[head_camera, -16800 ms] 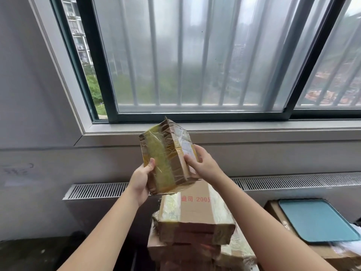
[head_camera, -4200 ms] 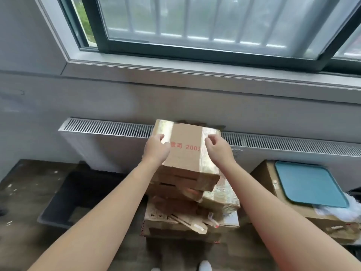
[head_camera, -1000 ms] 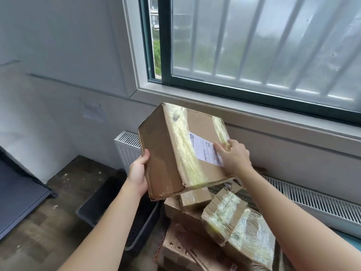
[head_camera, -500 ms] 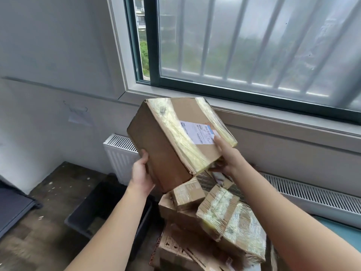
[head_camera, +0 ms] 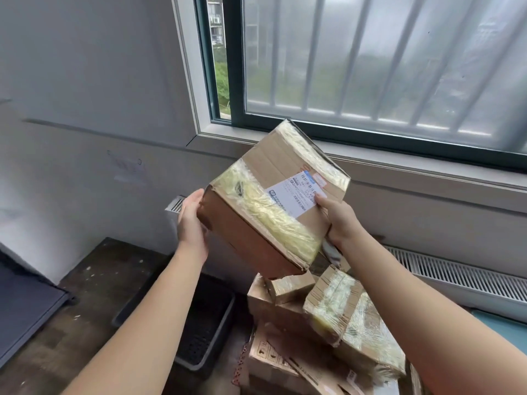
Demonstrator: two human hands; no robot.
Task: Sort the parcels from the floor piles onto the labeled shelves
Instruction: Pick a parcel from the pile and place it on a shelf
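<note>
— So how far along does the sorting look?

— Early or midway, I'd judge. One cardboard parcel point(head_camera: 273, 201) is lifted clear of the floor pile point(head_camera: 319, 323) and held tilted at the centre of the frame, in front of the window sill point(head_camera: 399, 163). Its white shipping label point(head_camera: 296, 192) faces up toward the camera, so reading the address seems to be the step in hand.

— Who holds it, and how?

— Both hands. The left hand point(head_camera: 191, 220) presses flat against the parcel's left side, fingers spread rather than curled. The right hand point(head_camera: 339, 220) grips the right edge, thumb on the label face, fingers wrapped underneath.

— And what is left?

— Several taped parcels lie stacked at the lower centre and lower right, beside a dark plastic tray point(head_camera: 205, 323) on the floor. All of those need shelving, this one included.

— Where are the labeled shelves?

— Not visible at all. Only a dark flat edge shows at the far left, and I cannot tell what it belongs to.

— Can you read the label?

— No, the print is too small. The pile's bottom is cut off by the frame, and the right fingers are hidden behind the box.
</note>
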